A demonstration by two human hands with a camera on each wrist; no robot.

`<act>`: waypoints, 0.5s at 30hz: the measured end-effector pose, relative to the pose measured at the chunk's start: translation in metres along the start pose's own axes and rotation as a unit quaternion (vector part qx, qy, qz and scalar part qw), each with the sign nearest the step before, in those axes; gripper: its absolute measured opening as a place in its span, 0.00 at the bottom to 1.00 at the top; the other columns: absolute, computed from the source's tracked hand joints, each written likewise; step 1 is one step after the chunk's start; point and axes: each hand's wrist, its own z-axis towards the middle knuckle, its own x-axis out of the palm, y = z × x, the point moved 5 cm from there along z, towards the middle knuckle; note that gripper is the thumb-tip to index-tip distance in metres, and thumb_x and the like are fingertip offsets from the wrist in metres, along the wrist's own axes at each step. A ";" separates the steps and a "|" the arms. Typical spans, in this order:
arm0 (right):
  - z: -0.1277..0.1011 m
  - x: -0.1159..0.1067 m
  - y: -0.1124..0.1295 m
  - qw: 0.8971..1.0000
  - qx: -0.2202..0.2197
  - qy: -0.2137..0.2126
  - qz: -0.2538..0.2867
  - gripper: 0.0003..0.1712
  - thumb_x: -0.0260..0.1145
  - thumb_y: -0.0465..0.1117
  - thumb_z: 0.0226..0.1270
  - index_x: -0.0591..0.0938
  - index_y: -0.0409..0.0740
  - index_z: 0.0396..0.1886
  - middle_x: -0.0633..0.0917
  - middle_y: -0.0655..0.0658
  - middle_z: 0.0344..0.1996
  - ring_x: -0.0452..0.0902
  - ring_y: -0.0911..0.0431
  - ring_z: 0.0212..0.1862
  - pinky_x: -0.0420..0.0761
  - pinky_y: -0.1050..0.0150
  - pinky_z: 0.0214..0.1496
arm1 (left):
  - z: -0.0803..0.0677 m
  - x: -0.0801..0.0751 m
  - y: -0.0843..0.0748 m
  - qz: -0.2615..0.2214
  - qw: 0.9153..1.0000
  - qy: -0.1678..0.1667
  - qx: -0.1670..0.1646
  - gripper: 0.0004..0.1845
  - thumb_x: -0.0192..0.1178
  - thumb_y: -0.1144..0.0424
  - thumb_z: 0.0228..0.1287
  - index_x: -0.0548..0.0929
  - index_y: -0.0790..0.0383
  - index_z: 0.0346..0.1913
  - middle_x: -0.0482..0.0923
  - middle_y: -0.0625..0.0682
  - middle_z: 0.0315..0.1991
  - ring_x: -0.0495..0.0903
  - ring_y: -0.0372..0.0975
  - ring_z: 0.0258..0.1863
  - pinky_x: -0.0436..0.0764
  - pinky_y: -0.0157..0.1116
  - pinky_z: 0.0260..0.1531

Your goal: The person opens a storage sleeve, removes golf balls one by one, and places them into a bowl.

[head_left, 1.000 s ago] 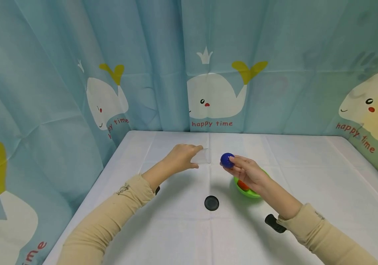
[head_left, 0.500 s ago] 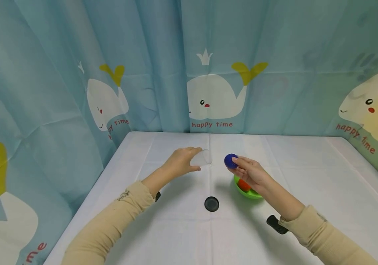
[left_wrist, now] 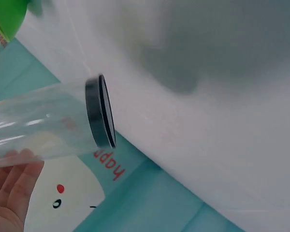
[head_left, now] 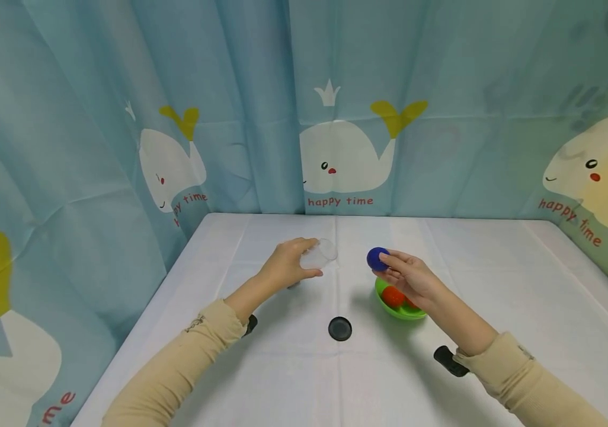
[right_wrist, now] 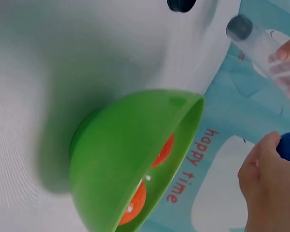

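Note:
My left hand [head_left: 284, 264] grips a clear cylindrical jar [head_left: 319, 254] above the table, its round mouth turned up and to the right. A black cap or base [left_wrist: 100, 111] closes the jar's other end, seen in the left wrist view. Between thumb and fingers, my right hand [head_left: 410, 277] pinches a blue ball [head_left: 377, 259], held apart from the jar. Below that hand stands a green bowl [head_left: 404, 316] with orange balls [head_left: 392, 296] in it, partly covered by the hand in the head view.
A round black lid [head_left: 339, 328] lies flat on the white-covered table [head_left: 293, 379], in front of the bowl and jar. Behind and to the left hangs a blue curtain [head_left: 250, 118] printed with whales. Black straps or camera parts [head_left: 450, 361] show at the wrists.
The right hand has drifted right with the blue ball, away from the jar. The left hand has tilted the jar more upright and shifted slightly left, so its rim shows as a ring.

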 end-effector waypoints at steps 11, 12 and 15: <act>-0.002 -0.011 0.004 0.993 -0.022 0.005 -0.115 0.34 0.57 0.40 0.70 0.57 0.25 0.66 0.79 0.53 0.40 0.80 0.64 0.42 0.79 0.71 0.51 | -0.011 0.003 0.009 -0.152 0.987 -0.022 -0.040 0.34 0.74 0.60 0.47 0.76 0.63 0.60 0.78 0.58 0.57 0.81 0.47 0.51 0.80 0.39 0.49; -0.002 -0.012 0.004 0.992 -0.024 0.003 -0.123 0.34 0.57 0.40 0.70 0.57 0.24 0.66 0.79 0.53 0.40 0.80 0.65 0.41 0.79 0.71 0.50 | -0.012 0.003 0.010 -0.164 0.985 -0.024 -0.041 0.34 0.74 0.61 0.47 0.76 0.64 0.60 0.77 0.58 0.57 0.80 0.48 0.52 0.80 0.40 0.50; -0.002 -0.015 0.006 0.988 -0.027 -0.014 -0.153 0.34 0.59 0.41 0.69 0.59 0.26 0.66 0.80 0.56 0.39 0.80 0.66 0.40 0.79 0.72 0.50 | -0.016 0.004 0.010 -0.188 0.981 -0.033 -0.039 0.34 0.73 0.62 0.47 0.76 0.65 0.60 0.77 0.59 0.57 0.79 0.49 0.53 0.80 0.42 0.50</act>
